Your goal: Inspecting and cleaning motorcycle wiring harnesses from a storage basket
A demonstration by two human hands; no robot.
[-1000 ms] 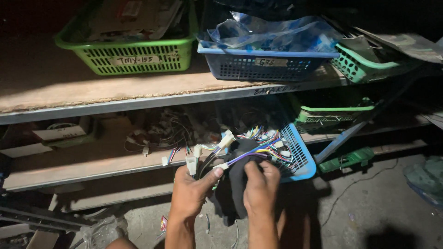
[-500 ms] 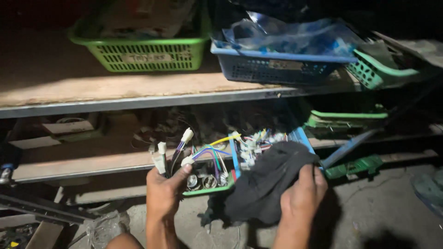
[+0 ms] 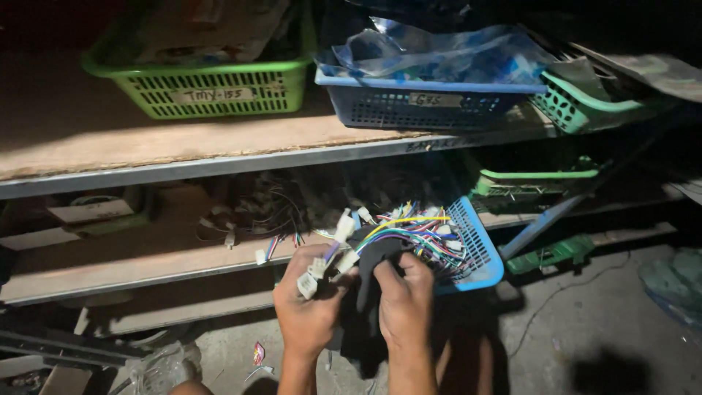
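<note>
Below, both hands' fingers clutch wire harness [image 3: 395, 234] and black cloth [image 3: 369, 292] before blue basket [image 3: 475, 252].

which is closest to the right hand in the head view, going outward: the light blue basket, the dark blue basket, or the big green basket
1. light blue basket, just right of the right hand, lower shelf.
2. dark blue basket, above it on the upper shelf.
3. big green basket, far up to the left on the upper shelf.

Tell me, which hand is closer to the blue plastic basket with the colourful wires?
Right. The right hand is just beside the blue plastic basket, near its front rim. The left hand is farther left, holding white plastic connectors.
</note>
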